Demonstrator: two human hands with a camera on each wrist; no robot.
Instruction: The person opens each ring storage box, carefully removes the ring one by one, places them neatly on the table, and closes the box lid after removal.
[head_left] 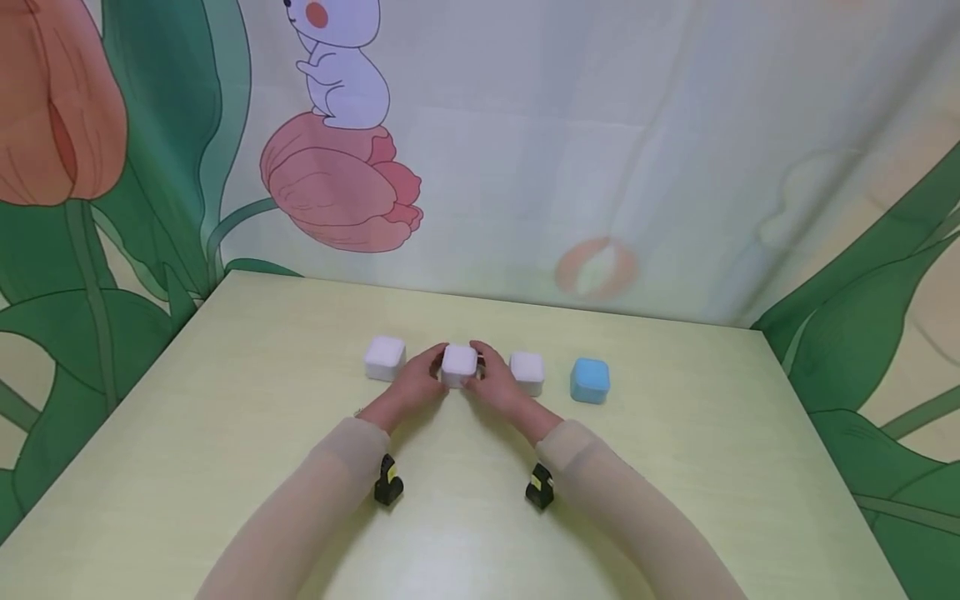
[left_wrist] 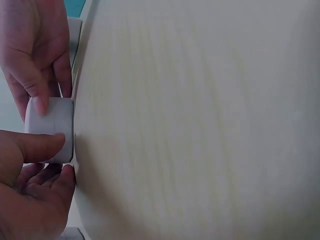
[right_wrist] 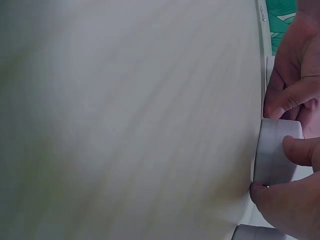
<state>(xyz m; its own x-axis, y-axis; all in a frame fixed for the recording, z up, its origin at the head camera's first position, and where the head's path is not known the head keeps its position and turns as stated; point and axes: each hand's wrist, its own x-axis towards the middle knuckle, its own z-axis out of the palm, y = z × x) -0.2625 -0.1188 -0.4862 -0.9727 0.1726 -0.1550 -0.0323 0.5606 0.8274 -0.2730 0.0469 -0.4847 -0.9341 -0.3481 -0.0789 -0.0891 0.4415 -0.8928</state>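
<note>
A white block point(head_left: 459, 363) with rounded edges sits on the pale table between both hands. My left hand point(head_left: 418, 379) grips its left side, thumb on the near face and fingers reaching round toward the back. From the other side my right hand point(head_left: 497, 383) holds the same block, its thumb at the near lower corner. Both thumbs lie on the block point(left_wrist: 52, 120) in the left wrist view. In the right wrist view, the block point(right_wrist: 275, 150) rests against the tabletop between the two hands.
Another white block point(head_left: 385, 358) stands just left of the left hand. A third white block point(head_left: 527, 372) is beside the right hand, with a blue block point(head_left: 590, 381) farther right. Behind the table point(head_left: 720, 467) hangs a printed curtain point(head_left: 510, 167) with flowers.
</note>
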